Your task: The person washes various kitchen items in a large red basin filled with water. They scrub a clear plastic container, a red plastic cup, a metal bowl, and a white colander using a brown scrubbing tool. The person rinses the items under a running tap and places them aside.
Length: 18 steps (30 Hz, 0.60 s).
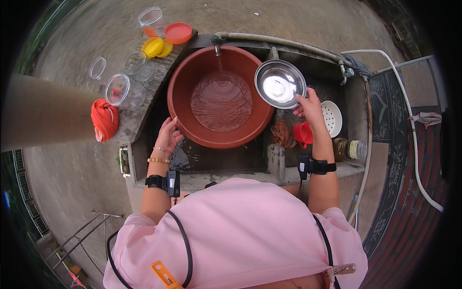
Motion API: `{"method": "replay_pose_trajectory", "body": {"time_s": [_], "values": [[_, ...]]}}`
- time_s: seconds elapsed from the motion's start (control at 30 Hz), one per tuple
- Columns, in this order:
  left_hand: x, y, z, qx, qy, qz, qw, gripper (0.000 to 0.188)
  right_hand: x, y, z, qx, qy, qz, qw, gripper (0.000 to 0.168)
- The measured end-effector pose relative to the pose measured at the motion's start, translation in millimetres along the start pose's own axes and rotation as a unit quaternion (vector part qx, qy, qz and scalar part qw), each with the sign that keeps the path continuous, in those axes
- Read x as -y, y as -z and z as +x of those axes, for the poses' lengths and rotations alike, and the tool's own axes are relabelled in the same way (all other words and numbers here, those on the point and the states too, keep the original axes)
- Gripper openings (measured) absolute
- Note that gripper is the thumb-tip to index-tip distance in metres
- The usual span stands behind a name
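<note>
Under a running metal tap (216,44), a large reddish-brown plastic basin (221,139) stands in a concrete sink, with rippling water (221,103) in its bottom. My left hand (169,133) holds the basin's left rim, some fingers partly hidden against its outer side. In my right hand (308,106) is a shiny stainless steel bowl (279,83), gripped by its lower right edge. The bowl is tilted, its inside facing up to me, above the basin's right rim. I cannot see anything in it.
Right compartment: red plastic cup (302,133), brown mesh-like cloth (283,133), white perforated strainer (331,118), jar with brown contents (349,149). Left ledge: clear jars (124,92), yellow lids (154,47), red lid (178,33), orange-red cloth (104,120). A pipe (285,42) runs along the back.
</note>
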<state>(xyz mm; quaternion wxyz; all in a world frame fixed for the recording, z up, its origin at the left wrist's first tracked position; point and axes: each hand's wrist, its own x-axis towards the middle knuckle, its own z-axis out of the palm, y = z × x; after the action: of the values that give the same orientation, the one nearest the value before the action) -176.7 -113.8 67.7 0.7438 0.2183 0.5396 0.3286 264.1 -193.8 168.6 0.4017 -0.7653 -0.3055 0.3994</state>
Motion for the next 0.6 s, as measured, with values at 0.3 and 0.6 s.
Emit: {"method": "replay_pose_trajectory", "body": {"time_s": [0.3, 0.6], "values": [[-2.6, 4.4, 7.4, 0.020, -0.018, -0.033, 0.999, 0.076, -13.2, -152.4, 89.8, 0.051, -0.057, -0.113, 0.991, 0.036], [-7.1, -3.3, 8.5, -0.073, -0.083, 0.054, 0.992, 0.067, -43.3, -190.9, 124.5, 0.057, -0.018, -0.131, 0.990, 0.039]]}}
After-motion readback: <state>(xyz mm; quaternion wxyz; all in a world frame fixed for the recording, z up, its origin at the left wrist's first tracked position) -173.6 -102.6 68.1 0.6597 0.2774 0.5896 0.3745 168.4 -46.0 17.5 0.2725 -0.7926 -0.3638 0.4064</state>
